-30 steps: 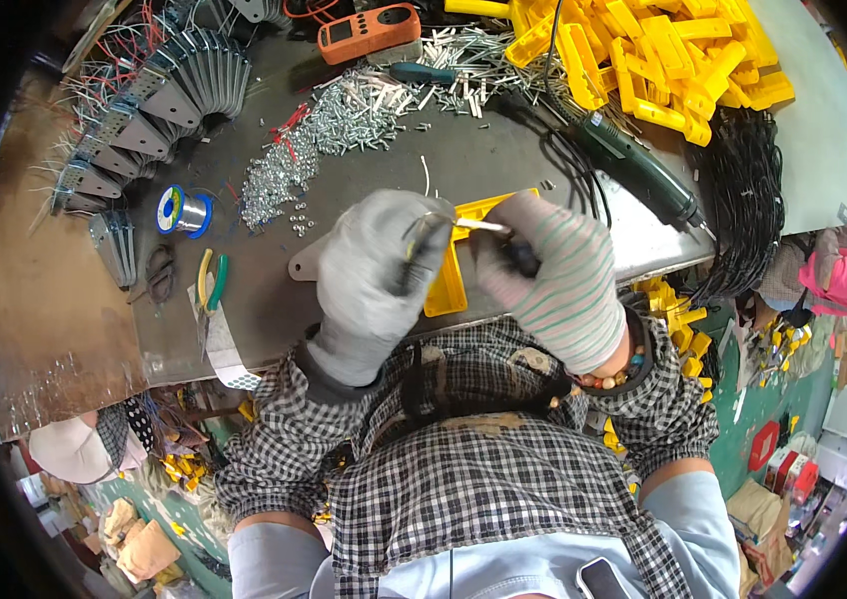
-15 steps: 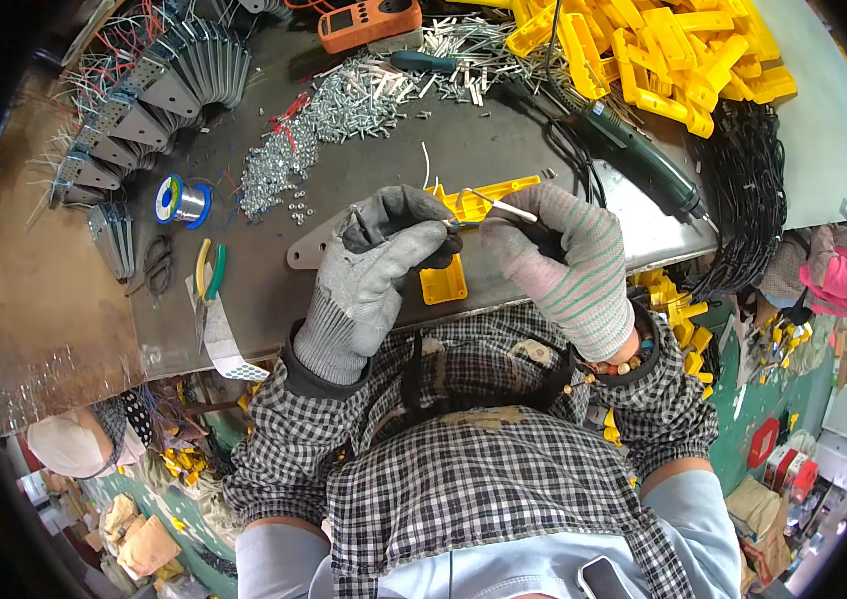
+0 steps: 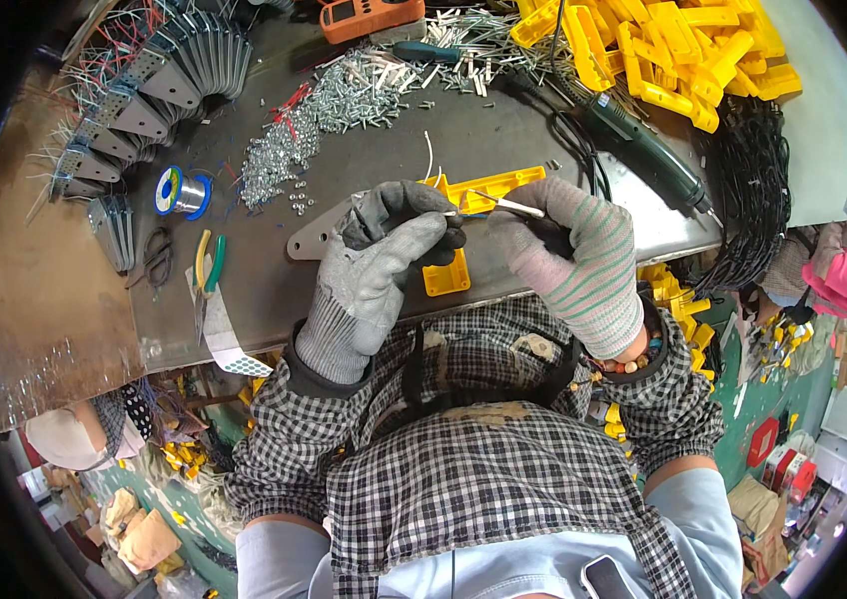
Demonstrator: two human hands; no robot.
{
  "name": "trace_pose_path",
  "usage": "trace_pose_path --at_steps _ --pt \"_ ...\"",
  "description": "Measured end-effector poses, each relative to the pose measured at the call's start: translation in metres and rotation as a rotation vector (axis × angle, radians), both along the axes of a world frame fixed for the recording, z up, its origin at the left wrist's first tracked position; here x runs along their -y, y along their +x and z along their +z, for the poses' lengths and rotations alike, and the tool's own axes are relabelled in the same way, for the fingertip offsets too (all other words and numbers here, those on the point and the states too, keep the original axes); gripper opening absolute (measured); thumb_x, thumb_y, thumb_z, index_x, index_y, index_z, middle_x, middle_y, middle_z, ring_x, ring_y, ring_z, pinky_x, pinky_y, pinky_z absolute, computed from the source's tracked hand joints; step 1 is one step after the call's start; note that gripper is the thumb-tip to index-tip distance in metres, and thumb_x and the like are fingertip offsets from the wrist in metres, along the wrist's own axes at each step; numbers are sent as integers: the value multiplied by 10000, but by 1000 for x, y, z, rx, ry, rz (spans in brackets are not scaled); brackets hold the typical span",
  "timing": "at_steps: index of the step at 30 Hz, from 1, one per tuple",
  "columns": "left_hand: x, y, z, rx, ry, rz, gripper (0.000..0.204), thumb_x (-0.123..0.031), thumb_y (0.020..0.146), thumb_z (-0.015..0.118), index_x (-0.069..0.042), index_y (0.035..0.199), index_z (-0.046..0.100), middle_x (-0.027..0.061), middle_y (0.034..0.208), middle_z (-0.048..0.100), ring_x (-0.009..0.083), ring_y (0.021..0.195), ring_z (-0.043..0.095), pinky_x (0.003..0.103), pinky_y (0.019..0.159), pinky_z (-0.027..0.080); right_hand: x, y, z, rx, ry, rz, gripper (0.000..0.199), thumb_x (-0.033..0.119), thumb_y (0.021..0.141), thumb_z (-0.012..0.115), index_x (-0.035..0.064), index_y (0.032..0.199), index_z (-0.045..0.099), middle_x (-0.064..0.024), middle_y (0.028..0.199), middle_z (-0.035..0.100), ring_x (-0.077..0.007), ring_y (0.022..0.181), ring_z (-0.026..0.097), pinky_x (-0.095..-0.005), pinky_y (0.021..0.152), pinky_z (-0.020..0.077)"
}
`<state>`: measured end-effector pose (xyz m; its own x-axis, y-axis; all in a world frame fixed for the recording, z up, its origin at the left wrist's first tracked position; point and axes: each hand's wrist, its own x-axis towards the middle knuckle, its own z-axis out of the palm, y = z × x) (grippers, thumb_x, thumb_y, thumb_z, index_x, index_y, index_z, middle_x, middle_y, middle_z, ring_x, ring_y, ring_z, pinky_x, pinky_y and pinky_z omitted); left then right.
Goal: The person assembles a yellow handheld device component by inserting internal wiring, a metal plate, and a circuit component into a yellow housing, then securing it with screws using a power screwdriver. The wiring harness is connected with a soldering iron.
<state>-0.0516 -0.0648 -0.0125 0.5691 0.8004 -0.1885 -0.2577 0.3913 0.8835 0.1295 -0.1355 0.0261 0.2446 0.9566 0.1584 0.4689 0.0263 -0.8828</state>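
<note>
My left hand (image 3: 379, 250), in a grey work glove, is closed in a pinch on the end of a thin wire above the table's front part. Facing it, my right hand (image 3: 578, 260), in a pale glove with green and pink stripes, has its fingers pressed together around a thin white sleeve (image 3: 520, 208) with wire running from it. The exact joint between the fingertips is too small to make out. Beneath the hands lies a yellow plastic housing (image 3: 503, 187), partly hidden, with a white wire (image 3: 429, 152) standing up beside it. A grey metal plate (image 3: 312, 241) pokes out left of my left glove.
Pliers (image 3: 212, 270), black scissors (image 3: 157, 258) and a solder spool (image 3: 184, 193) lie left. Screws and nuts (image 3: 344, 105) are heaped behind, near an orange meter (image 3: 372, 16). At right are a dark green power screwdriver (image 3: 648, 155), yellow housings (image 3: 678, 50) and black cables (image 3: 751, 170).
My right hand has shifted slightly right, away from my left, with the white sleeve in it. The gap between the fingertips is a little wider. My left hand has barely moved.
</note>
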Motion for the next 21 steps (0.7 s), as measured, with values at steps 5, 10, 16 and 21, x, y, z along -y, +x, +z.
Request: trace_pose_path --at_steps 5,10,16,21 --pt "5 -2 -5 69 226 29 278 -205 961 568 34 1100 581 124 1006 655 202 942 655 330 896 521 -1 0 -1 88 70 29 200 156 809 709 -10 917 678 -140 666 649 -212 554 644 -309 536 494" --pt "3 -7 -10 84 268 -8 395 -301 950 582 53 1125 567 143 1049 652 210 979 651 337 928 511 0 1 -1 114 87 24 188 148 804 713 -3 910 677 -144 670 646 -232 562 648 -317 537 495" --pt "0 -5 -8 10 199 -32 591 -464 899 625 67 1150 559 143 1075 647 217 1001 647 342 952 499 0 1 -2 105 80 44 171 137 809 714 3 909 676 -130 662 645 -198 559 645 -301 533 492" --pt "0 -8 -13 144 405 -67 521 -414 910 637 61 1118 584 125 1062 646 216 999 647 330 954 498 1 0 1 93 94 80 168 130 816 712 0 918 679 -104 656 650 -154 545 631 -278 527 487"
